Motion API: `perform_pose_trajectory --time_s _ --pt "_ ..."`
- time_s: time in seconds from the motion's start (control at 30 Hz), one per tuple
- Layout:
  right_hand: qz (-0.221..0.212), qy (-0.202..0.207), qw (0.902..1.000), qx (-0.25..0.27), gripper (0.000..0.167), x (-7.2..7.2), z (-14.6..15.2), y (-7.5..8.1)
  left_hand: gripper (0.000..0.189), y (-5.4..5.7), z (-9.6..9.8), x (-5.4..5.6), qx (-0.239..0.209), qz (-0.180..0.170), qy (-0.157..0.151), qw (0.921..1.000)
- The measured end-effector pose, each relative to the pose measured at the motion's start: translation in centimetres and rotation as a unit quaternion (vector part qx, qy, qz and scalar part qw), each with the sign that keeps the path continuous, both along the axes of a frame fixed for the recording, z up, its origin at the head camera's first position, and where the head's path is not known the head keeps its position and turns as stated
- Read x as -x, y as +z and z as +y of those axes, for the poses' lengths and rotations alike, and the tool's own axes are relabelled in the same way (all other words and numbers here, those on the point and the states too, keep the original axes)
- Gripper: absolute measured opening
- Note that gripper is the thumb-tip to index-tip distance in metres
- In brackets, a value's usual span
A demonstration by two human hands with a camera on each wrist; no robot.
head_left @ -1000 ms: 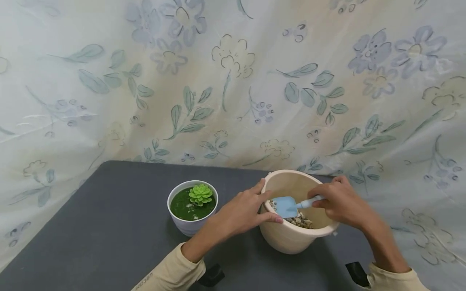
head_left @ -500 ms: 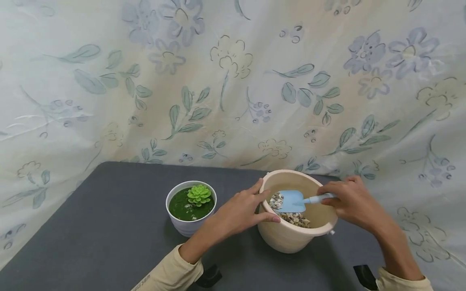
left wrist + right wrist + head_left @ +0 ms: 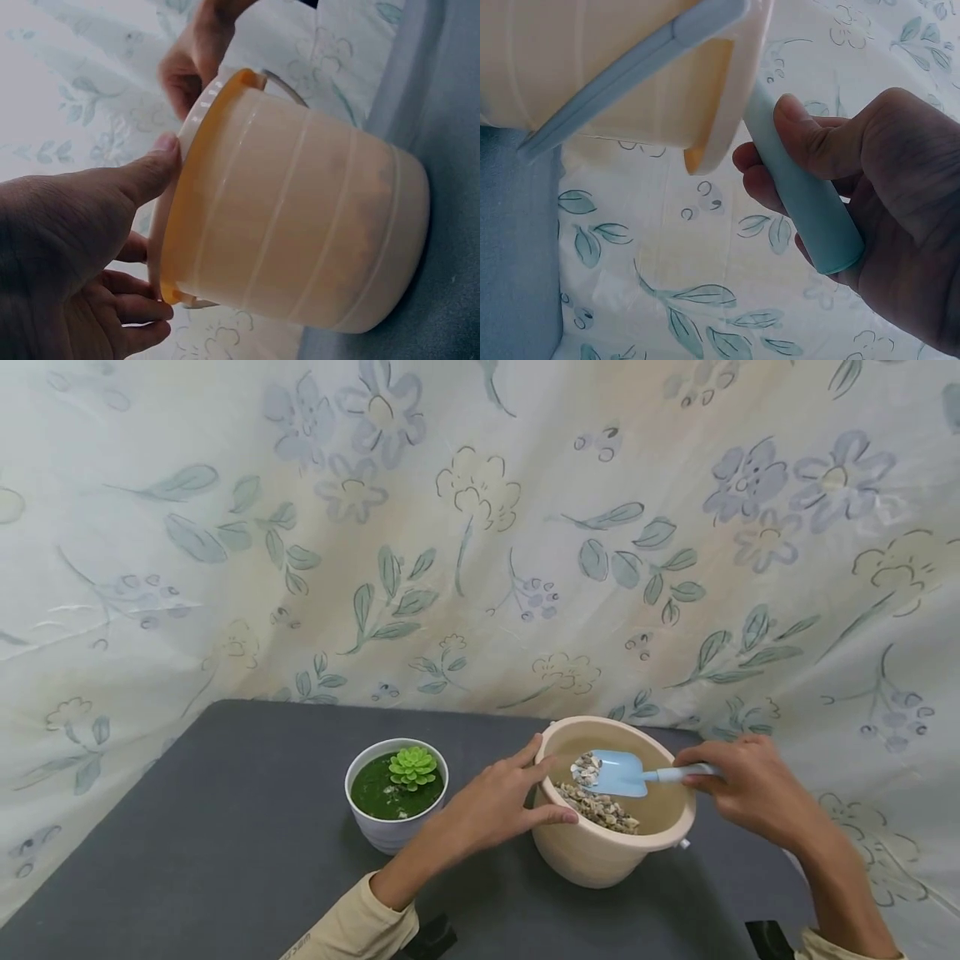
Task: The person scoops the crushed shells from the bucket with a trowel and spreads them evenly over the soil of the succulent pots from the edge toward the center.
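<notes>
We see a floral sheet (image 3: 480, 635) behind a dark grey table (image 3: 225, 827). On the table's right part stands a cream bucket (image 3: 596, 860), its walls bare of any label we can make out. To its left we find a white pot (image 3: 386, 831) with a green surface inside. Our left hand (image 3: 506, 797) is partly spread, thumb and bent fingers holding the bucket's rim; our right hand (image 3: 750, 785) is closed round the handle of a pale blue shovel (image 3: 622, 772), whose blade sits over the bucket's mouth, carrying pebbles above more pebbles (image 3: 600, 810) inside. A bright green succulent (image 3: 413, 767) sits in the pot. The left sleeve (image 3: 360, 918) bears lettering (image 3: 295, 947) too small for us to read.
</notes>
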State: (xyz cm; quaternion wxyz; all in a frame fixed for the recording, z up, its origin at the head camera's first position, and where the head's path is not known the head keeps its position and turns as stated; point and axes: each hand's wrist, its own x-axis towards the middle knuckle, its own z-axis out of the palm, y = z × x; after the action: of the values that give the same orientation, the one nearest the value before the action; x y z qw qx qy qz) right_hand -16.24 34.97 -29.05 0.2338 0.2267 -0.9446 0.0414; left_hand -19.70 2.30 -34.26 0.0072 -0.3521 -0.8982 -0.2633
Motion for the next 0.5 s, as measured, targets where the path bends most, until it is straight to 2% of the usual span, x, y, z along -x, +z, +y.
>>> perform_pose_trajectory --time_s 0.13,0.23,0.37,0.5 --pt "0.018 0.04 0.9988 0.021 0.03 0.0 -0.1 0.7 0.084 -0.1 -0.3 0.0 0.003 -0.004 -0.002 1.0" --pt "0.025 0.061 0.9971 0.036 0.032 0.1 -0.6 1.2 0.084 -0.1 -0.8 0.0 -0.007 0.011 0.0 0.9999" --pt "0.02 0.073 0.9961 0.045 0.031 0.4 -1.6 1.8 0.079 0.2 -2.1 0.0 -0.016 0.035 0.012 0.9992" --pt "0.012 0.08 0.9954 0.051 0.031 0.6 -2.5 2.0 0.074 0.4 -3.3 0.1 -0.012 0.042 0.014 0.9989"
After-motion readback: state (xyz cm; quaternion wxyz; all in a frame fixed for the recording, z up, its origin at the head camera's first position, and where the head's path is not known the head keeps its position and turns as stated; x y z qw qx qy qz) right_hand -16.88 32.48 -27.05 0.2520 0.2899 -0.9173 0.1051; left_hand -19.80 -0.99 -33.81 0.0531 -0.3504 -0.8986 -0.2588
